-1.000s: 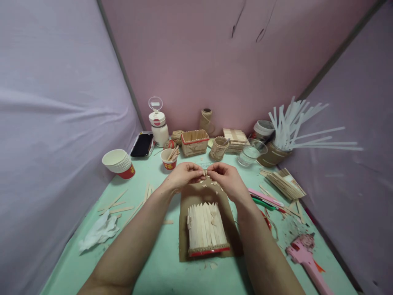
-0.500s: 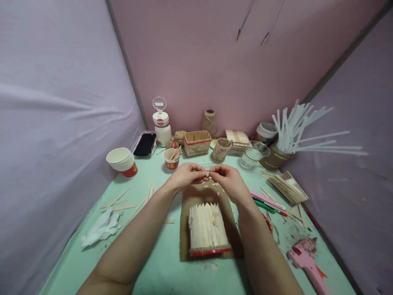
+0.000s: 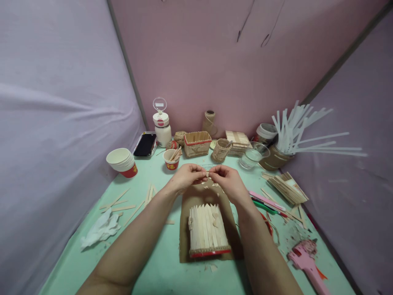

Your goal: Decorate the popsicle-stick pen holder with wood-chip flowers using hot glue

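My left hand and my right hand meet over the far end of a brown cardboard sheet. Both pinch a small pale wood chip between their fingertips; its exact shape is too small to make out. Beneath and behind the fingers, several small wood chips lie scattered on the cardboard. Closer to me rests a craft-stick box with pointed stick ends, a twine band and a red strip along its near edge. Little wooden pieces are attached to its face.
At right lie a pink glue gun, a green-handled tool and a stick bundle. Glue sticks fan out of a pot behind. Paper cups, loose sticks and a crumpled tissue are at left. A twine-trimmed box stands behind.
Both hands keep almost the same place and pinch, with only slight fingertip movement at the wood chip. The box and the surrounding things stay put.
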{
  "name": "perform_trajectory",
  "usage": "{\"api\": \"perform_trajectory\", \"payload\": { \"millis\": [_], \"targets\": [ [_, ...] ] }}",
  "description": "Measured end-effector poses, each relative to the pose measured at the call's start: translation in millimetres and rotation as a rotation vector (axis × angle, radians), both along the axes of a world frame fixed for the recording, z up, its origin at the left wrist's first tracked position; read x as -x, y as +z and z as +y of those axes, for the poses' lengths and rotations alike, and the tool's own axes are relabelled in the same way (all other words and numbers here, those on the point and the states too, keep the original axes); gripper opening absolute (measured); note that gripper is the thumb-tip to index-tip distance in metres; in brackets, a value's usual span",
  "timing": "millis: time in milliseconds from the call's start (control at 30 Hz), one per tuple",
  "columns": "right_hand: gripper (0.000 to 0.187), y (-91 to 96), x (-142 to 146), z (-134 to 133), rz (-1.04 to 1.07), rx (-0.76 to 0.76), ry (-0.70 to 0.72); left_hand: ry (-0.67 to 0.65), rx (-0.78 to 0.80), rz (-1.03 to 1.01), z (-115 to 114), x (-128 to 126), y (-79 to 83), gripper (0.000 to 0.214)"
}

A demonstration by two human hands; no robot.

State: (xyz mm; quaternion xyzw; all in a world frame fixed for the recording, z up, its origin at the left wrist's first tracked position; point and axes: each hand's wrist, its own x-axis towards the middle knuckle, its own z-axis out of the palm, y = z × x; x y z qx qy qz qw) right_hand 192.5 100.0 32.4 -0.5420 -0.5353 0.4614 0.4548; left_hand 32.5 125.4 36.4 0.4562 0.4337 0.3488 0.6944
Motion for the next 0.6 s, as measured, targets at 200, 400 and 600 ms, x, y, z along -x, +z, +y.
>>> {"api": "perform_trajectory", "payload": {
  "millis": [200, 400, 600],
  "targets": [
    [0.017, -2.2, 0.6, 0.7, 0.027, 0.005, -0.023, 0.049, 0.020, 0.001, -1.5, -3.6, 0.2, 0.019],
    [0.016, -3.1, 1.5, 1.2, 0.042, -0.019, -0.053, 0.072, -0.043, -0.007, -2.4, -6.2, -3.1, 0.017],
    [0.018, -4.1, 4.5, 1.7, 0.069, -0.029, -0.094, 0.103, -0.109, 0.002, -3.1, -8.7, -3.2, 0.011]
  ]
}}
